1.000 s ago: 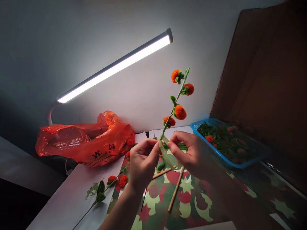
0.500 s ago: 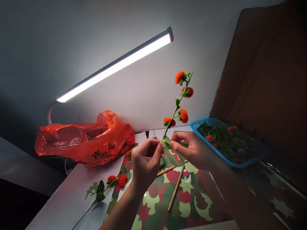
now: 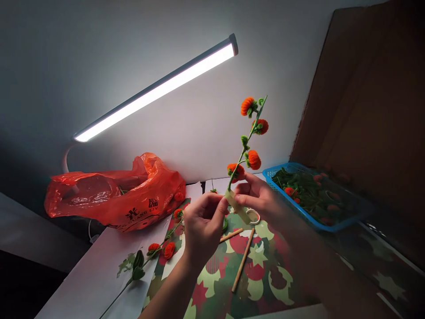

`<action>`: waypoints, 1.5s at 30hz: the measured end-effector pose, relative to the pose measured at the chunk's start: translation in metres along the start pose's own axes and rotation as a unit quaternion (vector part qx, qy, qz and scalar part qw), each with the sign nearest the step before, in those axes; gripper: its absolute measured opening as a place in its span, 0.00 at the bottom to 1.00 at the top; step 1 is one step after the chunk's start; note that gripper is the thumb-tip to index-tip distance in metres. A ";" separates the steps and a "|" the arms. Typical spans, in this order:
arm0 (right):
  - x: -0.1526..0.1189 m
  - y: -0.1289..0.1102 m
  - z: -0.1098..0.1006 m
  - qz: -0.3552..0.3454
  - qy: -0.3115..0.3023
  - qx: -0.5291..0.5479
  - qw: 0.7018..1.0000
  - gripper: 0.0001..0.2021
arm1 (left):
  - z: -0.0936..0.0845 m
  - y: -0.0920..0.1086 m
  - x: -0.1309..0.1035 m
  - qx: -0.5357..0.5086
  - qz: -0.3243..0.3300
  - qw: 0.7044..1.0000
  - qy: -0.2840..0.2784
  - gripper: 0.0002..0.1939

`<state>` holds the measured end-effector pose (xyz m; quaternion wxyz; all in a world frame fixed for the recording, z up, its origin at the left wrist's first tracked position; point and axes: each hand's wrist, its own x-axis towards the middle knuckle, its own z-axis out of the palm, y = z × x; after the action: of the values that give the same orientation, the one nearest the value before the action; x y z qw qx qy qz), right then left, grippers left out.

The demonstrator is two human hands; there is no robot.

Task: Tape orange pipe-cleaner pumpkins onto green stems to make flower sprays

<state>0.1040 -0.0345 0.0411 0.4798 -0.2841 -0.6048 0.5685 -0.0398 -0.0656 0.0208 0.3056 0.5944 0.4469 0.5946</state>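
My left hand (image 3: 205, 218) is closed in a pinch on the lower end of a green-wrapped stem (image 3: 239, 156). Along this upright, right-leaning artificial branch sit several fuzzy orange pumpkin-like balls (image 3: 254, 160) with green leaf bits. A pale green strip of floral tape (image 3: 239, 209) runs from the stem at my left fingertips down to the right, towards a white ring (image 3: 254, 216). My right hand (image 3: 257, 195) is curled beside the stem, thumb against the tape, a fingertip near the lowest orange ball (image 3: 235, 172). Its grip is partly hidden.
A red plastic bag (image 3: 116, 195) lies at left below a lit bar lamp (image 3: 156, 93). Another orange-ball branch (image 3: 137, 271) rests at lower left. Two thin sticks (image 3: 243, 261) lie on the patterned mat (image 3: 229, 288). A blue basket (image 3: 308, 217) with greenery stands right.
My right hand has shifted slightly left and up, closer to the lowest orange ball. The tape's loose loop has straightened, and the white ring now shows. My left hand still pinches the stem.
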 end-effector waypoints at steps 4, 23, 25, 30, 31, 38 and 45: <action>-0.001 0.002 0.002 0.001 -0.001 -0.018 1.000 0.05 | -0.001 -0.001 0.001 0.008 0.032 0.999 -0.002 0.06; 0.013 0.021 -0.010 0.017 -0.019 0.024 0.999 0.13 | 0.003 -0.007 -0.002 -0.012 0.008 0.999 -0.046 0.07; 0.013 0.023 -0.010 0.025 -0.004 0.023 0.999 0.13 | 0.003 -0.007 -0.001 -0.031 -0.014 0.998 -0.060 0.07; 0.014 0.023 -0.012 0.015 0.069 -0.091 0.993 0.11 | 0.002 -0.010 0.002 0.024 0.023 0.999 -0.036 0.07; 0.014 0.022 -0.012 0.002 0.097 -0.126 0.987 0.11 | 0.002 -0.011 0.002 0.043 0.037 0.998 -0.024 0.07; 0.008 0.007 -0.017 -0.029 0.135 -0.284 0.949 0.09 | 0.000 -0.011 0.009 0.064 0.025 0.998 0.010 0.08; -0.002 0.045 -0.032 0.107 0.032 -0.085 0.990 0.14 | 0.008 -0.034 -0.012 -0.189 -0.255 0.945 -0.074 0.13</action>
<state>0.1247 -0.0139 -0.0060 0.4097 -0.4053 -0.6014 0.5534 -0.0364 -0.0609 -0.0161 0.5857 0.4342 0.4393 0.5249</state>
